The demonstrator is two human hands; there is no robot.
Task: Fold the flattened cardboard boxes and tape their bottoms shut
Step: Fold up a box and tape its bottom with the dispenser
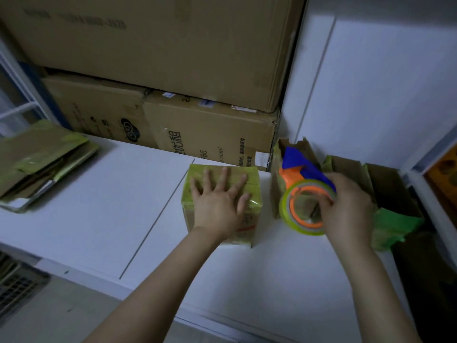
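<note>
Your left hand [220, 199] lay flat on top of the small box [251, 173], fingers spread and straight. It pressed down and gripped nothing. The box stood on the white table [99, 206], just in front of the big cartons [173, 45] stacked against the wall. Your palm covered most of its top, so I could not see the seam or tell whether tape ran across it. Yellow-green tape showed along its edges.

Your right hand [346, 206] held the tape dispenser [291, 177] just to the right of the box, apart from it. Your fingers curled around the far side of the tape roll [286, 206], and your hand hid that side of the dispenser. A blue part stuck up behind the orange body. I could not make out any loose strand of tape.

The open boxes [390, 189] stood behind the dispenser at the wall, partly hidden by it and by your hand, and the rightmost one faded into shadow. The pile of flattened boxes [42, 159] lay well apart at the table's left end. It was blurred and cut off by the frame edge. Most of the print on the cartons was too soft to read.
</note>
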